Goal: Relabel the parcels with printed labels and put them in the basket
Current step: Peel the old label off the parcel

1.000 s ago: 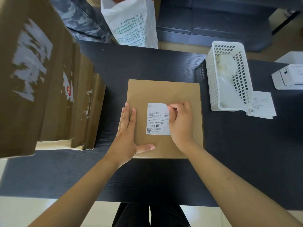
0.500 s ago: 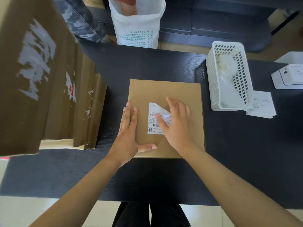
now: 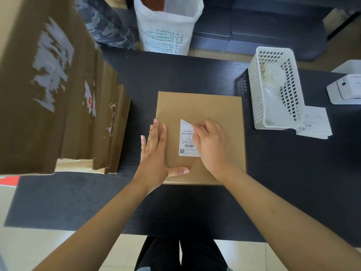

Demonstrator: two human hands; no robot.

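Note:
A flat brown cardboard parcel (image 3: 203, 108) lies on the black table (image 3: 293, 182) in front of me. A white printed label (image 3: 185, 141) is stuck on its top, its upper right corner peeled up. My right hand (image 3: 212, 145) pinches that lifted edge with curled fingers and covers the label's right part. My left hand (image 3: 156, 153) lies flat on the parcel's left side, fingers straight, thumb spread along the near edge. The white slotted basket (image 3: 293, 90) stands to the right of the parcel with crumpled white scraps inside.
A tall stack of brown cartons (image 3: 58, 90) with torn label remains fills the left. Loose printed labels (image 3: 314, 122) lie by the basket, a white label printer (image 3: 345, 89) at the far right. A white sack (image 3: 168, 26) stands behind the table.
My right hand has pulled the peeled label corner further to the left across the label, and its fingers have curled tighter on it. The left hand has stayed flat on the parcel.

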